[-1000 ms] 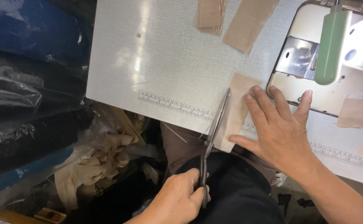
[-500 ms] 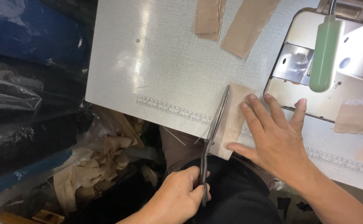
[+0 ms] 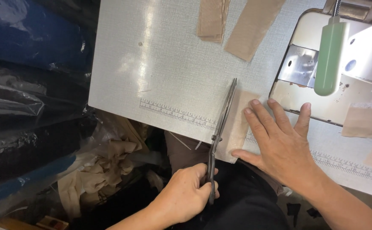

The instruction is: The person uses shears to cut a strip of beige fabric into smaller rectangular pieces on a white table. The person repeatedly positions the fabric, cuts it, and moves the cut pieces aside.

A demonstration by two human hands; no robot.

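Bench near edge overhung by tan fabric strip; strip pinned flat under spread right hand; scissors gripped shut-fisted by left hand, blades nearly closed, long axis along strip's left edge, pointing away.

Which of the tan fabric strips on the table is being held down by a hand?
The tan fabric strip at the table's near edge, beside the long metal scissors. The right hand presses flat on it; the other strips lie untouched farther back.
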